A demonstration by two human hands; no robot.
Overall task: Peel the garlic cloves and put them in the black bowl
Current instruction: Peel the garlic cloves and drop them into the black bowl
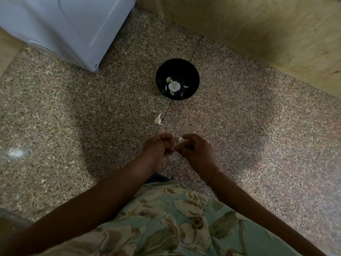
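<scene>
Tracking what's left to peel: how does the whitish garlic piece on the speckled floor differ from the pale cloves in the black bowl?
The whitish garlic piece lies alone on the speckled floor, outside the round black bowl; the pale cloves lie several together inside it. The floor piece looks bulkier, with a pointed tip; the bowl's cloves are mostly slim and curved. Both are pale.

A: Floor point(239, 135)?
B: Speckled stone, polished, glossy under a white glare.
A: Bowl point(196, 71)?
B: Black, smooth, shiny; plastic or glazed, hard to tell.
A: Board point(258, 30)?
B: Bare plywood, matt, grainy.
A: Appliance point(73, 24)?
B: White, smooth, satin; painted metal or plastic, unclear.
A: Shirt point(166, 228)?
B: Printed cloth, matt, softly creased.
A: Loose clove point(158, 119)?
B: Dry, papery skin.
A: Peeled cloves point(168, 79)?
B: Bare, smooth, faintly shiny.
A: Held scrap point(180, 139)?
B: Too blurred to judge.
</scene>
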